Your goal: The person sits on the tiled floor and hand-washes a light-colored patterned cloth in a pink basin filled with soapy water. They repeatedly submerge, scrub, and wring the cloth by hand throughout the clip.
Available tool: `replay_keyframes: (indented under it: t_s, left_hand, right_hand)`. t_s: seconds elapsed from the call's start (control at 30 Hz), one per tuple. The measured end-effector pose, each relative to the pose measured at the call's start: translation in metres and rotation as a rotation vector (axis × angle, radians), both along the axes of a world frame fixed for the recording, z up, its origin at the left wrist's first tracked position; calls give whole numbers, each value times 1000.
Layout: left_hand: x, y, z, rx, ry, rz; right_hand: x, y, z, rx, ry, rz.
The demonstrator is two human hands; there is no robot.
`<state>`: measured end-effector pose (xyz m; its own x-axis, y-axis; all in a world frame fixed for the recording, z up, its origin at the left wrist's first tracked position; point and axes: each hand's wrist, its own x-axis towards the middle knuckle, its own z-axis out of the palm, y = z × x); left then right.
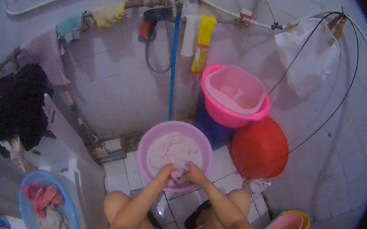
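A pale purple basin (144, 145) stands on the tiled floor in front of me, with whitish water and light pink wet cloth (172, 152) in it. My left hand (165, 172) and my right hand (195, 173) are both over the basin's near side. Between them a bunched part of the garment (179, 176), pinkish with darker patches, is gripped in the closed fingers of both. The fingertips are partly hidden in the folds.
At the back right, a pink basin (221, 107) sits on a blue container (211, 134) beside a red basin (259, 146). Small nested basins (286, 228) stand at the lower right. On the left, a blue basin (27, 196) holds clothes. A blue hose (172, 76) hangs behind.
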<state>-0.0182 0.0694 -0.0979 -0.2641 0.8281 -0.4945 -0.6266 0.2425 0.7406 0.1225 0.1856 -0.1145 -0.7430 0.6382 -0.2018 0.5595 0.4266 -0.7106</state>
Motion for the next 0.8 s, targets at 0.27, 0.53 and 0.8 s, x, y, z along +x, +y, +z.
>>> replay_keyframes:
  t_s: [0.27,0.53,0.8]
  left_hand:
    - [10,-4,28,-52,57,69]
    - [2,3,-20,17,-20,44]
    - [-2,-1,-13,-79,-24,110]
  right_hand:
    - [1,-12,36,-40,-19,-2]
    - [5,-10,26,-85,21,-30]
    - [3,-8,26,-91,62,0]
